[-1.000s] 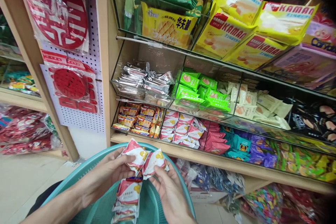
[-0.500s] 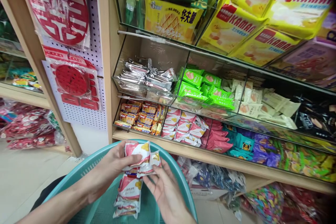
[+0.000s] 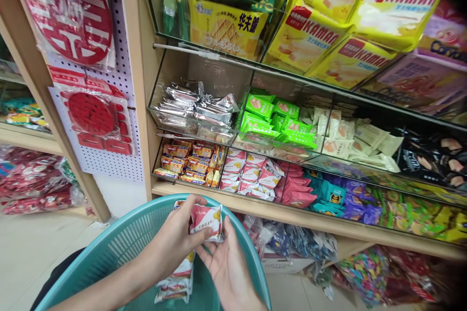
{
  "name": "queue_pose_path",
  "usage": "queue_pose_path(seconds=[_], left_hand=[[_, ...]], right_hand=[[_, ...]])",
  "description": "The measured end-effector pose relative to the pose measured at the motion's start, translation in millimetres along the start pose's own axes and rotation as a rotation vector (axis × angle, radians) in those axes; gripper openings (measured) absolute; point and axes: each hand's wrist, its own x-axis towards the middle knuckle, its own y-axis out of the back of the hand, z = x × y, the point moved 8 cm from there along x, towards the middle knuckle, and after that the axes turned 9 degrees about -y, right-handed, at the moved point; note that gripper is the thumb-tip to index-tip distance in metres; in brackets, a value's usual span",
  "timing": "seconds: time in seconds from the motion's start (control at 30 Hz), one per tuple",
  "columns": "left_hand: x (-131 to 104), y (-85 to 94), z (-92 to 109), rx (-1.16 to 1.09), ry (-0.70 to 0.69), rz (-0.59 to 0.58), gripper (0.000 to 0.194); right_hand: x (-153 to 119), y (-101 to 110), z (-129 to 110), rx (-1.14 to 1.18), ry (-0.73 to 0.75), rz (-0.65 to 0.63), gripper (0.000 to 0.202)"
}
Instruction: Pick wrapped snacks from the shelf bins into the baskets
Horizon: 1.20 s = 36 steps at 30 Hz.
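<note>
Slid rightward across the packet (image 3: pixel 207 221) since the earlier frame, the left hand (image 3: pixel 178 233) now pinches it, thumb over its face. At left stands the basket (image 3: pixel 126 233), stacked packets (image 3: pixel 175 287) inside, partly hidden by that arm. Held above them, the packet seems light, slick-wrapped and probably crushable, best taken by its sealed edge. Alongside, the right hand (image 3: pixel 229 267) lies loosely open, fingers near the packet's right edge. Beyond, the basket's rim and shelf (image 3: pixel 292 216) limit reach.
</note>
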Motion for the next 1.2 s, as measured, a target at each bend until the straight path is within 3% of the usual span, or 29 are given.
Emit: queue_pose_path(seconds=[0.2, 0.3, 0.4, 0.53, 0.67, 0.8, 1.0, 1.2], left_hand=[[-1, 3.4, 12, 0.4, -0.222, 0.001, 0.025], [5, 7.9, 25, 0.459, -0.324, -0.003, 0.027], [31, 4.4, 50, 0.439, -0.45, -0.042, 0.024], [87, -33.1, 73, 0.491, -0.603, -0.256, 0.021], [137, -84.1, 55, 0.602, -0.574, -0.525, 0.045], [159, -109.9, 37, 0.618, -0.557, -0.595, 0.041], [171, -106.6, 32, 0.634, -0.525, -0.563, 0.022], [164, -105.4, 36, 0.69, -0.558, -0.537, 0.015]], right_hand=[[1, 10, -3, 0.004, 0.066, 0.062, 0.026], [3, 14, -3, 0.033, 0.054, 0.082, 0.026], [5, 17, -3, 0.043, 0.043, 0.116, 0.027], [1, 13, -5, 0.03, 0.037, 0.111, 0.03], [-10, 17, -6, -0.021, 0.021, 0.133, 0.037], [-17, 31, -5, -0.056, 0.013, 0.166, 0.036], [-16, 45, -4, -0.049, 0.026, 0.185, 0.036], [-12, 47, -2, -0.031, 0.012, 0.199, 0.037]])
